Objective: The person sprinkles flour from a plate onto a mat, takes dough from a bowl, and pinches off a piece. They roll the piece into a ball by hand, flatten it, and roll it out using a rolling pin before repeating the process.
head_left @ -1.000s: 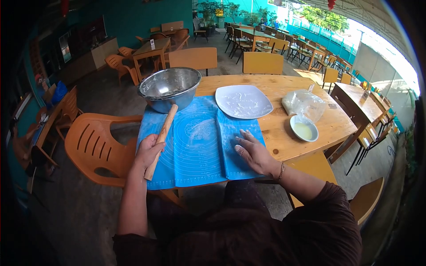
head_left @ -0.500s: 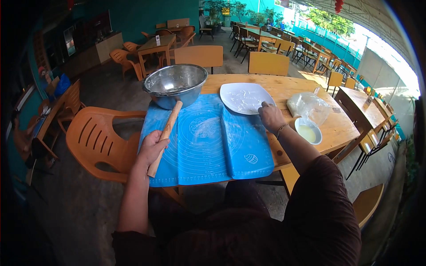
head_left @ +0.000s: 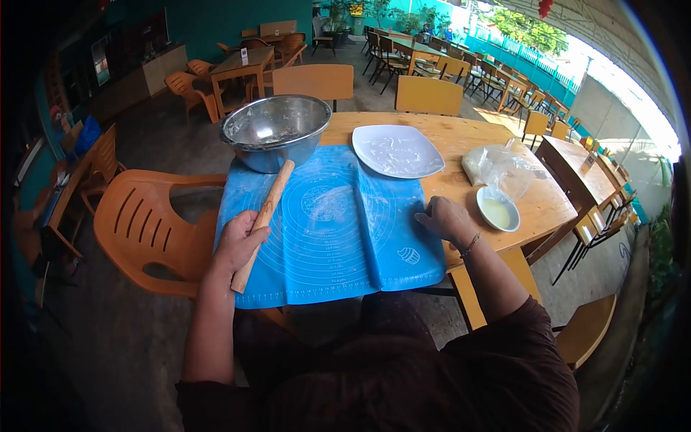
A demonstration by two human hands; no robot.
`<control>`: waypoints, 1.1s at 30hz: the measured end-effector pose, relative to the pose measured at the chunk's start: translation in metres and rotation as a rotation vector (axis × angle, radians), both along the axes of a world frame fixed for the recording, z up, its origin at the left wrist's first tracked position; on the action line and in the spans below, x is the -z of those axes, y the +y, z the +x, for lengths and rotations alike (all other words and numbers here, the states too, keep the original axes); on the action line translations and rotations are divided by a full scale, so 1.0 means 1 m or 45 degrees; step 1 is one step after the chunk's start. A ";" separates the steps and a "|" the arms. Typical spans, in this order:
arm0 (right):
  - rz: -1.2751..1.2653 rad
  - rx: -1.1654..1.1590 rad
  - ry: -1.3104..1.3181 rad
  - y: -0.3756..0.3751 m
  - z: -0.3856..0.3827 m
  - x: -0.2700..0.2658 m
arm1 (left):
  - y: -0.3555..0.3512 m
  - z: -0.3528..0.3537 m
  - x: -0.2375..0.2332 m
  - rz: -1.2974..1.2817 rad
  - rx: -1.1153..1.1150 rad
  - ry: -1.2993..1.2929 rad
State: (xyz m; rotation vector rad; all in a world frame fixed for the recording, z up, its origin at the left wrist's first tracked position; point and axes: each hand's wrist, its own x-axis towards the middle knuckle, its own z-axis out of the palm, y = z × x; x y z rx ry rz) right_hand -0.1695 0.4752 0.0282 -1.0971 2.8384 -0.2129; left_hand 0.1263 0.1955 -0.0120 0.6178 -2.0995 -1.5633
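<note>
My left hand [head_left: 241, 241] is wrapped round a wooden rolling pin [head_left: 263, 219], which it holds at a slant over the left side of a blue baking mat [head_left: 324, 252]. The mat has printed circles, a raised crease and white flour smears. My right hand [head_left: 448, 219] is at the mat's right edge, fingers curled downward; whatever is between them is hidden. Beyond it, a white square plate [head_left: 398, 151] with flour traces overlaps the mat's far edge. A steel mixing bowl [head_left: 277, 133], coated inside with pale residue, stands at the far left.
To the right of my right hand are a small white bowl [head_left: 498, 209] of pale yellowish liquid and a clear plastic bag [head_left: 497, 169] with white contents. An orange chair [head_left: 155, 230] adjoins the wooden table [head_left: 446, 129] on the left. More tables and chairs fill the background.
My right hand has drawn back from the plate's near rim to the mat's right edge. My left hand keeps its hold on the rolling pin. The view has shifted slightly.
</note>
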 end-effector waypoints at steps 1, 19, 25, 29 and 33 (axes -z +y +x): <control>-0.030 -0.006 0.011 -0.005 -0.006 0.010 | 0.001 -0.001 0.000 0.000 0.007 -0.003; -0.348 -0.332 0.377 0.007 0.006 0.035 | 0.003 0.000 -0.001 -0.049 -0.014 -0.036; -0.516 -0.353 0.379 -0.026 -0.026 0.019 | 0.004 0.000 0.000 -0.032 -0.053 -0.008; -0.418 -0.484 0.796 -0.056 -0.058 0.010 | 0.004 -0.001 0.002 -0.025 -0.046 0.011; -0.106 -0.541 0.810 -0.078 -0.078 0.015 | 0.002 -0.001 0.002 -0.031 -0.074 0.003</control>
